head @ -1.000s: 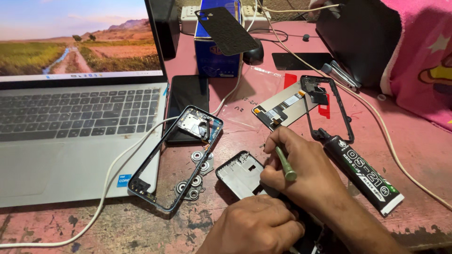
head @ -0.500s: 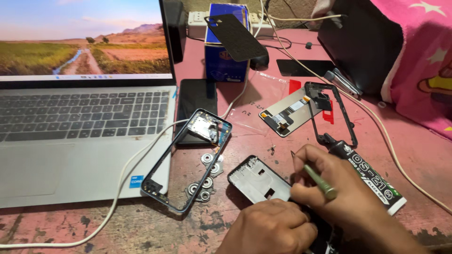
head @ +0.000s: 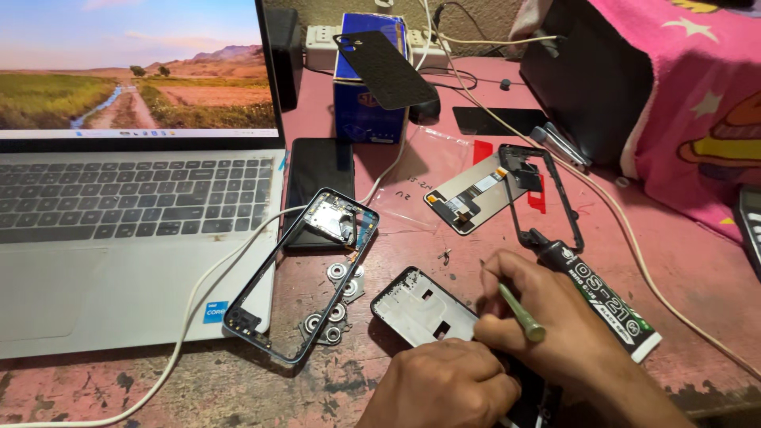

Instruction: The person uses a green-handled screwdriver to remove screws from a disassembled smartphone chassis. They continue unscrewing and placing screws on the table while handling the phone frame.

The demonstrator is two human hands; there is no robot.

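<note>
Looks like a small phone-repair bench, home-style; worn pink-painted table [head: 697, 269] with chipped edge; stripped phone frames [head: 305, 273] and loose back cover [head: 386, 70] scattered about; detached display panel [head: 469, 194]; black adhesive tube [head: 602, 297]; open laptop [head: 135, 198] at left; power strip [head: 349, 36] and cables at back; pink cartoon-print cloth [head: 697, 95] draped at right.

A bare grey phone panel [head: 424, 309] lies flat beside a green-handled tool [head: 521, 315], tilted.
</note>
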